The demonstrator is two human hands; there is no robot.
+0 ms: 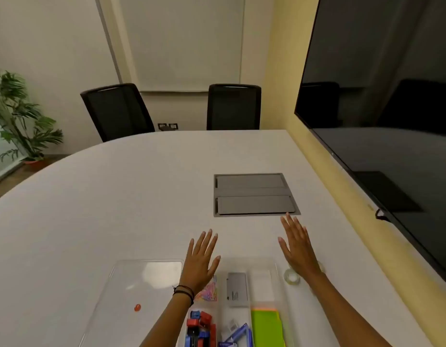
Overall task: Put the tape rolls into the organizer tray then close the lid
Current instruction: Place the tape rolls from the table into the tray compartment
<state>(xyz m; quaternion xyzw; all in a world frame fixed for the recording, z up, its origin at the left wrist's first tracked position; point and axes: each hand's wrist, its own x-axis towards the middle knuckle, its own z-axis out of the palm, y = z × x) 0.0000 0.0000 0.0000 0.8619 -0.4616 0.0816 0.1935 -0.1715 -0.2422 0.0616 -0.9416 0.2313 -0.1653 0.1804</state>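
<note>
A: Item one, far left of bench [116,196]?
B: Clear lid [131,291], laid flat beside the tray, red dot near its middle. Judged set aside to leave the compartments reachable.

A: Next along?
B: Left hand [200,261], fingers spread, palm down, grasping nothing. Held over the tray's left edge, dark bands at the wrist.

A: Tray contents?
B: Organizer tray [277,271], clear-walled, uncovered. Logged left to right: multicoloured clips [208,291], red and blue pieces [202,326] nearer the wearer, grey box [238,289], white pad [260,284], green and yellow notes [267,326]. No tape inside.

A: And the tape?
B: One clear tape roll [292,276], flat on the bench just outside the tray's right wall. A possible second roll behind the forearm; too hidden to confirm.

A: Right side?
B: Right hand [297,246], also spread and released, hovering past the roll toward the grey floor-box panel [254,194]. Probably poised to pick up the roll.

A: Status?
B: Nothing loaded, lid off.
</note>
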